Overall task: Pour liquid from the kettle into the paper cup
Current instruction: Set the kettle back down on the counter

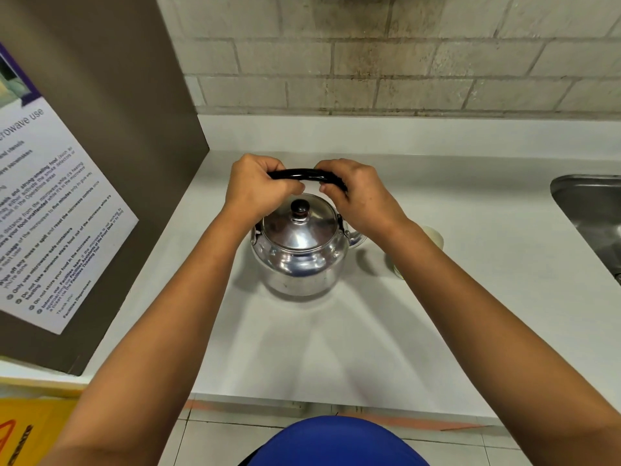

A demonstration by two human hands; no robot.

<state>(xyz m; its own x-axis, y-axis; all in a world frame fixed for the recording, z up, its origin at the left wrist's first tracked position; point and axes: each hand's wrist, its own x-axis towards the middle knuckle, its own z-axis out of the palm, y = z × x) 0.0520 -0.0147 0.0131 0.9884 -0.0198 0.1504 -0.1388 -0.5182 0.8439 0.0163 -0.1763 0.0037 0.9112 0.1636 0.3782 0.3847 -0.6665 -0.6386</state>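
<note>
From the head view, the kettle point(297, 250) sits upright on the desk point(336, 348), lid on. The left hand point(257, 186) and right hand point(358, 193) both have fingers point(327, 187) curled around its black handle point(299, 173). The paper cup point(433, 240) stands just right of the kettle, half hidden by the right forearm.

This looks like the grasp before lifting; next, I judge, the kettle must rise and tip its spout toward the cup.

Left of the kettle, a notice point(43, 210) reads "microwave use", partly cut off.
</note>
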